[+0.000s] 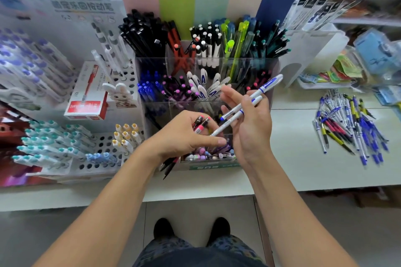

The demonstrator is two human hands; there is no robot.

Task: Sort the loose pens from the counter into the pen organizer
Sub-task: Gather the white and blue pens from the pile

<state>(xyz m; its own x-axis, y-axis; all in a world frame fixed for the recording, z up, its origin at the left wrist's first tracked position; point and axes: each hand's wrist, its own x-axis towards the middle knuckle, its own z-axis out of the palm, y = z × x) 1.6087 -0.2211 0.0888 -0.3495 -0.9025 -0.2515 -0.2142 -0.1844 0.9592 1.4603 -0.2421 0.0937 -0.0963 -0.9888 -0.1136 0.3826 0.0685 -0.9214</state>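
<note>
Here: white counter (303,171), shop shelving; pen organizer (208,67) behind hands. Right hand (249,123) grips white-blue pens (256,97); left hand (186,134) grips pink-black pens (200,124).

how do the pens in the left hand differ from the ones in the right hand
The pens in the left hand are dark with pink ends; the pens in the right hand are white with blue caps and bands. The left hand grips its pens bunched in a curled fist, their lower ends poking out below it, while the right hand holds its pens slanted across looser fingers, their full length showing. Both bunches are held above the pen organizer.
</note>
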